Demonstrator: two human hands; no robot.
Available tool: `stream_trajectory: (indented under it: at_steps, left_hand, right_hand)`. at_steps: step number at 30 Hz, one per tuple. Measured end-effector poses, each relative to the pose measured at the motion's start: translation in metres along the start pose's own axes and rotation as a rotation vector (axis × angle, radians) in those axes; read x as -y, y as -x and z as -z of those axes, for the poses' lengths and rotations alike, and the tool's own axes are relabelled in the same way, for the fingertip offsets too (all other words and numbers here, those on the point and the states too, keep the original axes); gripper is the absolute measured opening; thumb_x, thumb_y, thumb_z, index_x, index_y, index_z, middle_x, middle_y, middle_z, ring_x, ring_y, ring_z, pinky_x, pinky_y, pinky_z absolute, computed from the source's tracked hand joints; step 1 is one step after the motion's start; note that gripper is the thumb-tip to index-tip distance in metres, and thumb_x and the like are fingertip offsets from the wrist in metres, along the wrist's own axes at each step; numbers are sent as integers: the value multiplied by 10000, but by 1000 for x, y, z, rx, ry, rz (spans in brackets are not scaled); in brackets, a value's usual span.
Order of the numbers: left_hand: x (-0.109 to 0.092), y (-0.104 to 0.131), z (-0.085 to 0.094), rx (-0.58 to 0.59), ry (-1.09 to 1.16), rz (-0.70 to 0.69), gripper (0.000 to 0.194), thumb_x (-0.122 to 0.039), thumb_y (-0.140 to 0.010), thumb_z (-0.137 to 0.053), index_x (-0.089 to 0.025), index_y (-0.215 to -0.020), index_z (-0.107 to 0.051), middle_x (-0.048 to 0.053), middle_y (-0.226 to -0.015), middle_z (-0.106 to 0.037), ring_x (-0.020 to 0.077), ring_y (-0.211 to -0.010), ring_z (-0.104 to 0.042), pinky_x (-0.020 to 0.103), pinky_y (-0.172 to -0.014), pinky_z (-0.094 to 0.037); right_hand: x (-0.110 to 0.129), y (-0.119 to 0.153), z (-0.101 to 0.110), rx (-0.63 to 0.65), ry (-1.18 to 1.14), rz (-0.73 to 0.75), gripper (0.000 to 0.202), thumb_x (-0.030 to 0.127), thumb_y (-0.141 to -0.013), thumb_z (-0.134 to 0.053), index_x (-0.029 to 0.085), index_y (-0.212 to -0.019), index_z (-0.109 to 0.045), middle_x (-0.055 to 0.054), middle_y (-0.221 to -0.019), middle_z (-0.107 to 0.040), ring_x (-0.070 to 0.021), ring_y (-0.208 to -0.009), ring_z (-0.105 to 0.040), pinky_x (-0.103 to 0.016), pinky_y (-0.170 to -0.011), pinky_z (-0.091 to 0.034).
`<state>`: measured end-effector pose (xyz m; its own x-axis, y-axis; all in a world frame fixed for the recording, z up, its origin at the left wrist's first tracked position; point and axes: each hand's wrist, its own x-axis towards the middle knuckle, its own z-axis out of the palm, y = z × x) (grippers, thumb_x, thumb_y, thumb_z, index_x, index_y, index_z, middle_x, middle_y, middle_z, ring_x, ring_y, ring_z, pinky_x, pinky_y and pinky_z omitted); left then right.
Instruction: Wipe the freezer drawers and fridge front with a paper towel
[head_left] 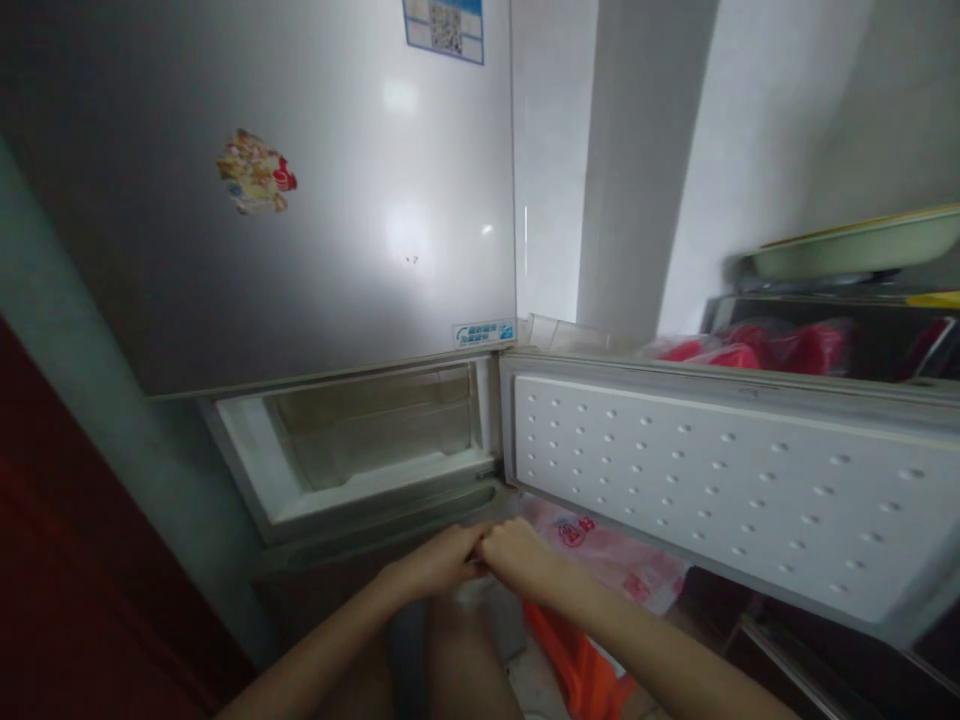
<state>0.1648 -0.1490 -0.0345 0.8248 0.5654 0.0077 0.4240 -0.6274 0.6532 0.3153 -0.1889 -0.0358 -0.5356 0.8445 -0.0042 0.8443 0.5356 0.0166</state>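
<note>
My left hand [444, 562] and my right hand [514, 550] meet low in the middle of the head view, just below the opening of the fridge's lower compartment [390, 425]. Both are closed, with their knuckles touching. Whatever lies between the fingers, if anything, is hidden and blurred. The compartment's door [675, 470] stands swung out to the right, showing its white dimpled inner side. Above it, the silver upper door [337, 260] is closed and bears a food-picture sticker [253, 172].
Below the open door hang or lie a pink-printed plastic bag [600, 555] and an orange item [577, 665]. Red things in clear plastic [780, 345] and a pale green basin [855, 250] are behind the door. A dark red surface [67, 560] borders the left.
</note>
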Motion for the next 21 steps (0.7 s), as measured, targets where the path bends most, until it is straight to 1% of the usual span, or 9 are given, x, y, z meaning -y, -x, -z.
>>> stream_trajectory:
  at_steps: [4,7,10,12,15,16,18,20,21]
  left_hand:
    - [-15,-14,-28,98,56,-19,502,-170,-770,-583,-210,-1269,-540,88,-1258,-634,223,-1106,-614,322,-927,-458]
    - [-23,-24,-45,155,14,15,385,-163,-793,-538,-185,-1171,-611,103,-1197,-667,241,-1075,-627,335,-911,-457]
    - [-21,-34,-52,187,12,29,307,-169,-804,-500,-170,-1061,-668,97,-1089,-710,245,-991,-652,328,-858,-464]
    - [-13,-42,-50,152,83,27,271,-204,-812,-479,-150,-969,-693,82,-984,-732,233,-910,-657,311,-800,-468]
    - [2,-53,-34,-13,259,87,341,-356,-817,-485,-102,-916,-689,102,-907,-726,228,-801,-637,302,-690,-467]
    - [6,-56,-25,-80,338,109,403,-428,-812,-489,-93,-926,-683,107,-894,-722,220,-762,-628,295,-652,-462]
    - [10,-59,-4,-231,468,160,517,-561,-779,-502,-92,-906,-678,101,-816,-713,195,-664,-601,275,-576,-438]
    - [8,-60,22,-395,501,214,577,-636,-729,-531,-88,-842,-672,92,-727,-690,181,-596,-573,260,-527,-407]
    - [5,-60,35,-487,492,231,595,-658,-698,-552,-84,-807,-666,93,-708,-682,181,-581,-567,257,-510,-395]
  right_hand:
    - [-9,30,-23,37,12,-38,285,69,-841,-451,107,-1012,-676,-169,-978,-688,-265,-887,-680,-331,-725,-528]
    - [-19,56,-27,52,-62,-112,299,66,-848,-435,125,-1027,-667,-141,-971,-693,-263,-899,-673,-331,-752,-519]
    - [-34,96,-15,-92,-233,-237,278,122,-875,-459,195,-1054,-659,-87,-993,-690,-205,-949,-653,-278,-825,-496]
    - [-46,132,-1,-295,-355,-292,248,207,-909,-460,249,-1042,-664,-58,-1040,-680,-172,-973,-640,-260,-853,-494]
    - [-63,192,29,-768,-352,-332,274,270,-928,-435,345,-1108,-628,-37,-1093,-663,-166,-1019,-622,-299,-871,-519]
    - [-70,211,41,-942,-277,-380,292,274,-920,-449,390,-1141,-601,-32,-1093,-658,-177,-1032,-615,-335,-886,-518]
    - [-88,246,66,-1256,-71,-562,323,256,-907,-485,434,-1156,-588,-34,-1100,-647,-191,-1081,-590,-407,-978,-456]
    - [-114,273,89,-1569,257,-673,296,265,-899,-522,370,-1156,-624,-66,-1108,-651,-192,-1116,-576,-427,-1025,-393]
    - [-131,283,99,-1654,376,-722,288,287,-904,-521,311,-1168,-633,-93,-1102,-656,-194,-1132,-569,-426,-1016,-385]
